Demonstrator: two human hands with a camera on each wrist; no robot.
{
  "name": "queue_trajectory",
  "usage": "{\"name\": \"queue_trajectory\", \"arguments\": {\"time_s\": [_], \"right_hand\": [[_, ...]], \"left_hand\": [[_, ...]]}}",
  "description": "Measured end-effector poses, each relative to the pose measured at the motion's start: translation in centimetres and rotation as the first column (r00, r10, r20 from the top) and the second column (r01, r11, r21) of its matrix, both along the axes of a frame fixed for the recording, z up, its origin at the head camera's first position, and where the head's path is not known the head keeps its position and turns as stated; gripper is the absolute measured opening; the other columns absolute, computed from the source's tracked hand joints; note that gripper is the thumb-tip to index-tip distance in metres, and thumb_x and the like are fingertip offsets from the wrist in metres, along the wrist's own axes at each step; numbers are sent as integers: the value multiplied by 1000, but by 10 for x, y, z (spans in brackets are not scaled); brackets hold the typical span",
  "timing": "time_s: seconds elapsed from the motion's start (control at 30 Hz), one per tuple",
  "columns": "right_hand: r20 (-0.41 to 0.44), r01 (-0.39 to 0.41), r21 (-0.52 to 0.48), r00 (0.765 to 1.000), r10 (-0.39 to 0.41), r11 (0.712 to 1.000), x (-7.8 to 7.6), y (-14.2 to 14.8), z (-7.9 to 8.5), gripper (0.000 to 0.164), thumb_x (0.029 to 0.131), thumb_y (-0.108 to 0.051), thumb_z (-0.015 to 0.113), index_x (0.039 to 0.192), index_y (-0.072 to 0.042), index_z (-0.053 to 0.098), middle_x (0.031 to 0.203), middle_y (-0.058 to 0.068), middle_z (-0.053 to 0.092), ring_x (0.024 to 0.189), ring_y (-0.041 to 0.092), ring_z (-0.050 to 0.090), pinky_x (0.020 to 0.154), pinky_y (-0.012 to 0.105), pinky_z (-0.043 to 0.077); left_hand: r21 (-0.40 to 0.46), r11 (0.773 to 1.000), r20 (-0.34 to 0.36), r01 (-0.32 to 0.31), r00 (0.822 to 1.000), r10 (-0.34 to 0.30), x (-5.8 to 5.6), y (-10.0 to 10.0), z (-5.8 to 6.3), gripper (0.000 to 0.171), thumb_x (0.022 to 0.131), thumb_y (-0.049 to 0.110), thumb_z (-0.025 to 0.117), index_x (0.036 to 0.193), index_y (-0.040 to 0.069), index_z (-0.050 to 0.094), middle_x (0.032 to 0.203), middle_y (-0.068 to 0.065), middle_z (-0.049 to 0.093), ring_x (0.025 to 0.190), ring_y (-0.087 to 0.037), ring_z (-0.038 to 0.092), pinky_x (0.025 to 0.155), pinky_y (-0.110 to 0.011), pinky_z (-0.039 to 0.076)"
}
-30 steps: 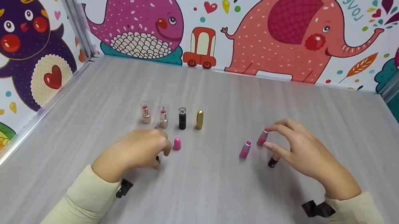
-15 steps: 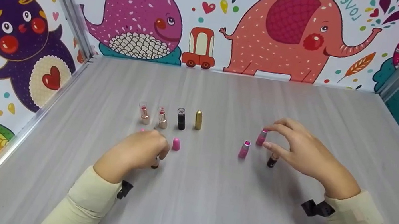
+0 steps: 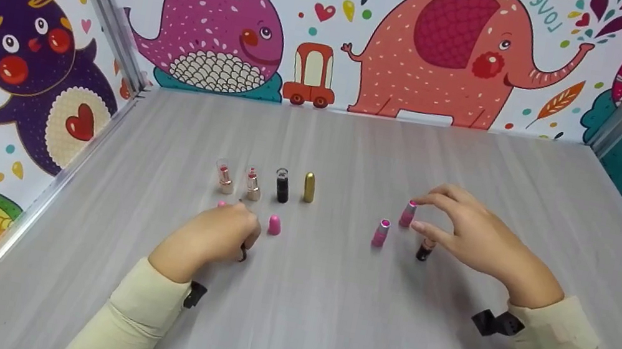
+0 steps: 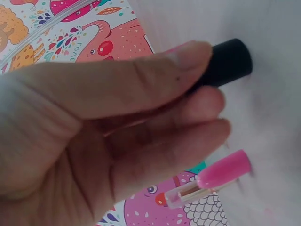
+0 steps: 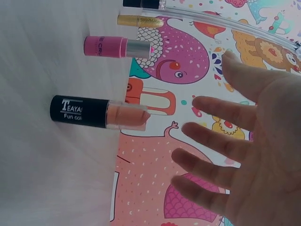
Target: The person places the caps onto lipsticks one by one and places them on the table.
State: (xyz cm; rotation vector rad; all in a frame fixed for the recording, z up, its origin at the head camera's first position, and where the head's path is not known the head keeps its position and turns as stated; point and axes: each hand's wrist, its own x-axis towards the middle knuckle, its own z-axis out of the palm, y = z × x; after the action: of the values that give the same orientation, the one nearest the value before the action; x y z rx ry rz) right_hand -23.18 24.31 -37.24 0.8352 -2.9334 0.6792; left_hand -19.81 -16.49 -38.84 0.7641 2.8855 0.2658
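Observation:
My left hand [image 3: 205, 240] is low over the table and pinches a black lipstick cap [image 4: 231, 61] between thumb and fingertips, its end close to the tabletop. A pink cap [image 3: 275, 225] stands just right of that hand, and another pink tip [image 3: 222, 204] peeks out behind the knuckles. My right hand [image 3: 479, 244] hovers with fingers spread, holding nothing in the right wrist view. Near its fingertips stand two pink lipsticks without caps, one farther back [image 3: 408, 214] and one nearer [image 3: 380, 233]. A black-based lipstick with a peach bullet [image 5: 94, 113] stands below the thumb.
Behind the left hand a row stands upright: two lipsticks with clear covers [image 3: 225, 179] [image 3: 253, 184], a black one [image 3: 282, 187] and a gold one [image 3: 309, 187]. Cartoon-printed walls [image 3: 322, 31] border the grey table [image 3: 311, 326].
My left thumb and fingers have drawn together on the black cap, with a slight shift of that hand. A pink tip shows behind the knuckles. My right hand stays almost still.

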Motion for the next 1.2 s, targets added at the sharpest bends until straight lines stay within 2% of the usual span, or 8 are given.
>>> {"name": "queue_trajectory", "arguments": {"time_s": [0.13, 0.27, 0.47, 0.6, 0.77, 0.9, 1.07, 1.2], "right_hand": [[32, -46, 14, 998, 46, 999, -2, 4, -2, 64, 90, -41, 87, 145, -16, 66, 141, 8, 60, 132, 32, 58, 105, 60, 53], [46, -104, 19, 994, 103, 994, -7, 12, -7, 76, 80, -34, 96, 146, -15, 65, 141, 8, 61, 131, 33, 58, 106, 59, 53], [111, -158, -35, 981, 161, 987, -15, 25, -11, 72, 79, -29, 98, 142, -11, 67, 134, 10, 66, 121, 31, 62, 98, 61, 54], [171, -169, -63, 969, 177, 984, -20, 32, -14, 71, 79, -28, 97, 141, -11, 68, 132, 10, 68, 117, 31, 63, 99, 63, 53], [210, -203, -66, 954, 213, 977, -27, 37, -20, 68, 80, -23, 97, 139, -6, 68, 117, 1, 74, 110, 30, 68, 96, 61, 55], [262, -220, -105, 935, 241, 970, -35, 38, -31, 61, 82, -22, 95, 135, -4, 70, 105, -4, 74, 104, 27, 69, 93, 54, 57], [357, -199, -214, 896, 266, 956, -46, 43, -54, 44, 87, -20, 91, 126, -9, 75, 105, 1, 72, 100, 23, 66, 91, 32, 57], [380, -187, -296, 876, 295, 937, -51, 49, -68, 32, 89, -15, 88, 119, -9, 77, 108, 6, 74, 98, 18, 65, 88, 24, 55]], "left_hand": [[17, 1000, -1, 16, 1000, -16, -2, -1, -2, 29, 74, -19, 73, 65, 7, 65, 69, 0, 57, 67, -16, 50, 55, -31, 42], [35, 999, -2, 23, 1000, -23, -4, -1, -4, 30, 72, -21, 69, 63, 7, 63, 66, 2, 53, 64, -15, 47, 54, -28, 37], [55, 998, 13, 23, 1000, -23, -5, -2, -5, 32, 71, -22, 69, 62, 7, 61, 63, 3, 49, 62, -13, 45, 53, -26, 35], [52, 999, 24, 14, 1000, -15, -6, -2, -5, 32, 72, -22, 71, 63, 7, 62, 63, 3, 50, 61, -13, 45, 53, -27, 35], [59, 998, 32, 6, 999, -8, -5, -2, -5, 33, 72, -22, 72, 63, 8, 62, 64, 3, 51, 62, -14, 46, 54, -28, 36], [67, 997, 8, 37, 999, -37, -5, -3, -5, 32, 69, -22, 73, 62, 7, 63, 62, 4, 52, 60, -12, 46, 54, -26, 37], [64, 996, -14, 56, 998, -55, -5, -4, -6, 31, 69, -22, 73, 62, 7, 63, 63, 3, 53, 62, -12, 46, 54, -26, 39], [62, 997, -7, 44, 999, -44, -5, -4, -6, 32, 69, -22, 73, 62, 7, 63, 64, 3, 53, 63, -13, 47, 54, -27, 39]]}}
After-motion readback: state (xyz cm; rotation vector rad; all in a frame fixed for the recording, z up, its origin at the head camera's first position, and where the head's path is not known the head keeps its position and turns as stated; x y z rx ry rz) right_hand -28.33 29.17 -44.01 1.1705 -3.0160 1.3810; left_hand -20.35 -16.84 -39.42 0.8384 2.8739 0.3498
